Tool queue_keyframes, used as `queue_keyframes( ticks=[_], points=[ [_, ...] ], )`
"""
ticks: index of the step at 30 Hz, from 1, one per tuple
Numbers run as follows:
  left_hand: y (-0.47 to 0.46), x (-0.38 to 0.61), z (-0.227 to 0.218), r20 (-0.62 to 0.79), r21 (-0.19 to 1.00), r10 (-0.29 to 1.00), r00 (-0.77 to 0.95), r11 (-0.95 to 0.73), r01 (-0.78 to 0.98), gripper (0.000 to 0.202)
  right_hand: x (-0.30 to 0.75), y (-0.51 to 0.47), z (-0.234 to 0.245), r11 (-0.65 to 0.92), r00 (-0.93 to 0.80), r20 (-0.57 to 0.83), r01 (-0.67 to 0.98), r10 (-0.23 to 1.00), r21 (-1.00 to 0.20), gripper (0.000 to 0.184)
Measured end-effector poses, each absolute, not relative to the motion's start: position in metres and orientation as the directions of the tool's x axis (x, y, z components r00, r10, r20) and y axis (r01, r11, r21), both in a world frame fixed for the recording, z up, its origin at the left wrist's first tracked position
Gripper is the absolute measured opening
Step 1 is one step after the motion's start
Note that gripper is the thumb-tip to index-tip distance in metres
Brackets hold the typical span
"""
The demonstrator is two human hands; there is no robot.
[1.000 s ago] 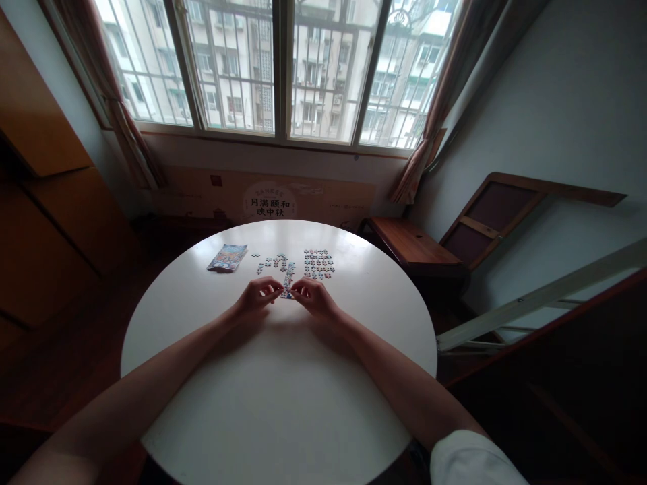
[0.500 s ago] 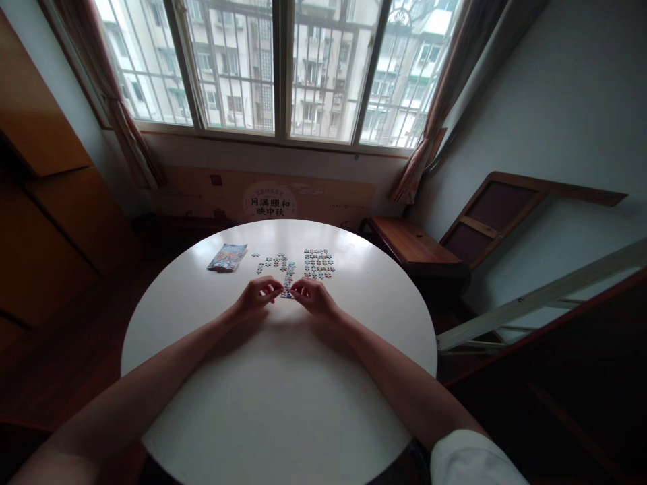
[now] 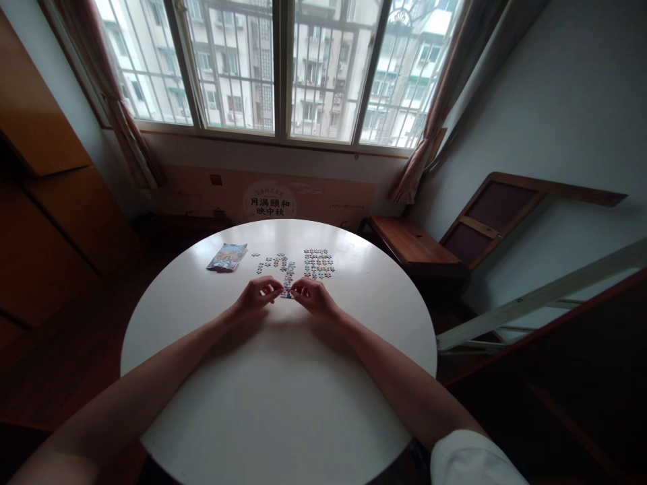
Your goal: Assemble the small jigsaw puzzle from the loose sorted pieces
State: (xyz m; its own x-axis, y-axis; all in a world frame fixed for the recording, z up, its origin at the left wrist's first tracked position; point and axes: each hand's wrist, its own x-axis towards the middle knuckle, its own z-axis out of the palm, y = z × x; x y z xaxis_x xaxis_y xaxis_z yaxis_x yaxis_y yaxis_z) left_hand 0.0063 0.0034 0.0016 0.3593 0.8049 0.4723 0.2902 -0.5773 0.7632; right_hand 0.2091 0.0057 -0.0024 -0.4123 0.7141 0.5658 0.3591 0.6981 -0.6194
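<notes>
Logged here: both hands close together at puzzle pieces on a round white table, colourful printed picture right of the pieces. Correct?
Not quite: the head view shows the colourful printed picture left of the puzzle pieces. The rest holds: left hand and right hand are close together at the pieces on the round white table.

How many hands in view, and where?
2: the left hand and the right hand, either side of the near end of the puzzle strip, over the white table. No others visible.
</notes>
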Motion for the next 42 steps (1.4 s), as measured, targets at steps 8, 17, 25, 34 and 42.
queue_keyframes(
  ticks=[8, 17, 25, 34, 42],
  points=[
    [0.0041, 0.0055, 0.0004, 0.469, 0.763, 0.806, 0.360, -0.576, 0.294, 0.019, 0.2089, 0.0053, -0.0016, 0.692, -0.410, 0.560, 0.361, 0.720, -0.626, 0.007],
    [0.0048, 0.0055, 0.0006, 0.467, 0.760, 0.806, 0.363, -0.576, 0.302, 0.019, 0.2089, 0.0054, -0.0017, 0.682, -0.409, 0.549, 0.370, 0.729, -0.630, 0.007],
    [0.0031, 0.0056, 0.0019, 0.466, 0.758, 0.806, 0.365, -0.576, 0.305, 0.020, 0.2088, 0.0048, -0.0009, 0.676, -0.410, 0.541, 0.367, 0.734, -0.639, 0.007],
    [0.0035, 0.0053, 0.0020, 0.471, 0.753, 0.800, 0.372, -0.584, 0.303, 0.021, 0.2091, 0.0053, -0.0012, 0.678, -0.413, 0.541, 0.372, 0.733, -0.634, 0.007],
    [0.0033, 0.0058, 0.0025, 0.466, 0.757, 0.804, 0.369, -0.578, 0.304, 0.022, 0.2087, 0.0058, -0.0019, 0.679, -0.412, 0.543, 0.373, 0.732, -0.633, 0.007]
  ],
)
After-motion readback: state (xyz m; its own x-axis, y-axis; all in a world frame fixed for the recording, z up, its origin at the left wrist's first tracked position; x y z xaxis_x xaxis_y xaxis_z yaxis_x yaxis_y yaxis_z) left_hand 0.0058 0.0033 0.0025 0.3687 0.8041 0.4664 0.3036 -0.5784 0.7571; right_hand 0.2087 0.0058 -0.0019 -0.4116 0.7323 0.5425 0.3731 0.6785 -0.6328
